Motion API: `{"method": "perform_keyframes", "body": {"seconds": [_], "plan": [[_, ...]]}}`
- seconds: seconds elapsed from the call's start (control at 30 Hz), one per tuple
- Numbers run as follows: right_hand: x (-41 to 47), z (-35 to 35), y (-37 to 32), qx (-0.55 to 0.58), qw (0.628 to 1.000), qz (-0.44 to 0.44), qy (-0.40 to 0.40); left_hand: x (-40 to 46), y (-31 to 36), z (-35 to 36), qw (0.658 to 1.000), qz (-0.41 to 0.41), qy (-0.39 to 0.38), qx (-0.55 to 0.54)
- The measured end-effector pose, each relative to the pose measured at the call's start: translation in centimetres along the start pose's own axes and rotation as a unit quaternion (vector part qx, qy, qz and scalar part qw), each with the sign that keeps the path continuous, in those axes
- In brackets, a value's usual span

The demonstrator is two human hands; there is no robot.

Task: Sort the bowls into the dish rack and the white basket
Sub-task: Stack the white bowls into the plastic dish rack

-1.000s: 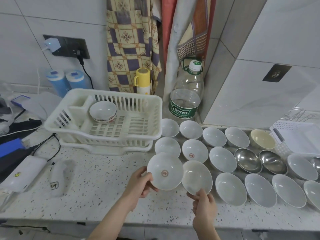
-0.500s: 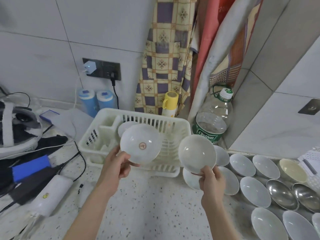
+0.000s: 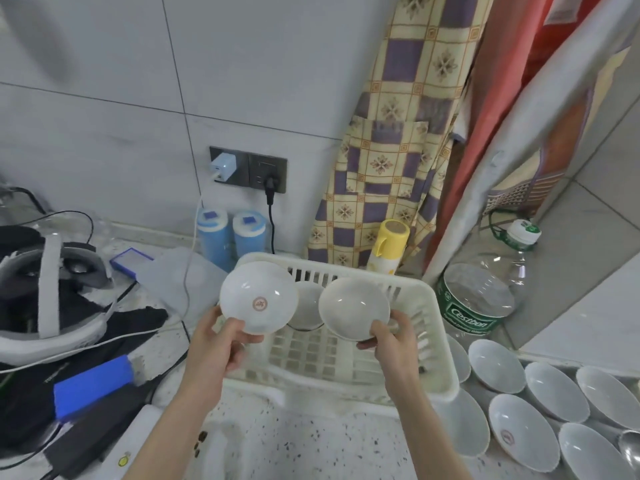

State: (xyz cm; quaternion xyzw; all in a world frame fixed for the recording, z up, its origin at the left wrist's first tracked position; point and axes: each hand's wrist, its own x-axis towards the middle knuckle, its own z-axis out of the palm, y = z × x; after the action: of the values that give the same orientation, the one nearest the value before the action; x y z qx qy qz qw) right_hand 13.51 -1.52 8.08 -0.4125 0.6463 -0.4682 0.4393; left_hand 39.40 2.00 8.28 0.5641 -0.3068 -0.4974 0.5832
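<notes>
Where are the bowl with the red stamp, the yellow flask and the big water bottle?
Bowl with the red stamp (image 3: 259, 296): head view, on its inner wall just above the stamp.
Yellow flask (image 3: 388, 249): head view, on its body below the lid.
Water bottle (image 3: 479, 296): head view, on its clear side above the green label.

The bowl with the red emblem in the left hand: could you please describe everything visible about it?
The bowl with the red emblem is white, round and glossy, apparently ceramic, with a small circular red mark at its inside centre. It looks empty. The left hand grips its lower rim, tilting the opening toward the camera, above the near-left corner of the white dish rack. It partly hides another bowl inside the rack.
</notes>
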Motion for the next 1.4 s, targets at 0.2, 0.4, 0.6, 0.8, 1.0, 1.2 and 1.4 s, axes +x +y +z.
{"method": "perform_keyframes", "body": {"seconds": [0.2, 0.4, 0.6, 0.8, 1.0, 1.2, 1.4], "plan": [[2.3, 4.8, 0.5, 0.018, 0.999, 0.026, -0.003, 4.3, -0.3, 0.5, 1.0, -0.011, 0.004, 0.011], [4.0, 7.2, 1.0, -0.032, 0.999, 0.007, -0.023, 7.6, -0.3, 1.9, 1.0, -0.015, -0.015, -0.007], [5.3, 8.3, 1.9, -0.051, 0.998, 0.019, -0.027, 9.1, -1.0, 2.8, 0.999, -0.018, -0.04, -0.016], [6.1, 8.8, 2.2, -0.078, 0.996, 0.022, -0.034, 9.5, -1.6, 2.7, 0.997, -0.028, -0.067, -0.022], [6.1, 9.2, 2.5, -0.07, 0.995, 0.037, -0.053, 9.8, -1.6, 2.7, 0.997, -0.037, -0.064, -0.012], [6.0, 9.5, 2.8, -0.05, 0.996, 0.034, -0.066, 9.9, -1.8, 2.7, 0.996, -0.057, -0.075, 0.0], [5.8, 9.6, 3.1, -0.064, 0.995, 0.046, -0.067, 10.1, -2.3, 2.9, 0.994, -0.083, -0.072, 0.019]]}}
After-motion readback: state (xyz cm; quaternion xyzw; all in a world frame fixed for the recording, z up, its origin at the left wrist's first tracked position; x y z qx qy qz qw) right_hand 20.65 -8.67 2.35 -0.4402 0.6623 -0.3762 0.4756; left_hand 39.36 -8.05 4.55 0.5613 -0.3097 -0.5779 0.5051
